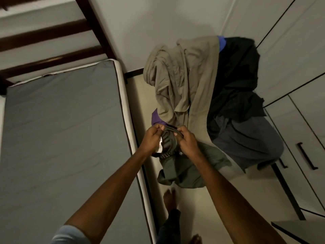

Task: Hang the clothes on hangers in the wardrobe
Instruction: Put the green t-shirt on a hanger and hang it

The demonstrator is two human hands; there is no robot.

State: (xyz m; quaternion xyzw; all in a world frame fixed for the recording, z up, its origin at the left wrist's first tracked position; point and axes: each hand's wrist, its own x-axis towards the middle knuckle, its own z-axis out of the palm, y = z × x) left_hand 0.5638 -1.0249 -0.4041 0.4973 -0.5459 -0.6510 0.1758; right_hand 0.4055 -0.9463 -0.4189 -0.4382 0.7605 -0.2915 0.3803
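While both sets of fingers are curled and clamped on the bunched waistband of a dark green garment (177, 166), the left hand (152, 140) pinches one side of the band and the right hand (186, 140) grips the other, seemingly to spread it open so it can be fitted to a hanger; no hanger is visible. Below the fingers the rest of the garment hangs slack toward the floor (202, 205), just above the person's bare foot (169, 198). Just beyond the fingers lies the heap still to be hung: a khaki garment (182, 81) draped highest, a purple piece (157, 118) peeking out under it, a black garment (235, 81) and a grey-blue one (246, 138) to the right of the hands. Further right stand the closed white wardrobe doors (299, 85) with dark handles. Left of the fingers runs the grey mattress (61, 129) on a dark wooden bed frame (52, 60).
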